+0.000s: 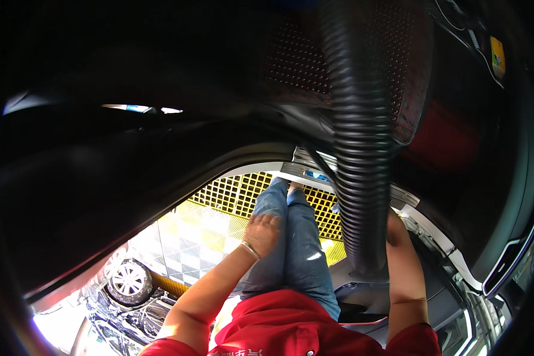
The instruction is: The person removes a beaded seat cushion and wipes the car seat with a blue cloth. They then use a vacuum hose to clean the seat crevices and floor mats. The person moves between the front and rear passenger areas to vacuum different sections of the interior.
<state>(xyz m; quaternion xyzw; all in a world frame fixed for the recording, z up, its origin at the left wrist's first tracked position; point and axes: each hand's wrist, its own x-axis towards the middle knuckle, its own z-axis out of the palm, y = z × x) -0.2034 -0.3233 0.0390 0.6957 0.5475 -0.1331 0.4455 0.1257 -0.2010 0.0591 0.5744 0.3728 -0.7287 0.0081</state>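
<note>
My left hand (262,231), with a bracelet at the wrist, hangs over the left leg of my jeans (267,267) and holds nothing. A thick black ribbed vacuum hose (362,147) runs down through the middle of the view in front of the car interior. My right hand (394,224) is mostly hidden behind the hose's right edge, so its grip cannot be made out. Above lies a car seat with a dark, dotted cover (298,58). Below it are the metal door sill plates (302,171).
An open car door (427,285) stands at the right. Yellow grating (236,191) covers the floor by my feet. Lower left, a foam-streaked car with a wheel (129,281) stands outside. A yellow packet (497,58) is at the upper right.
</note>
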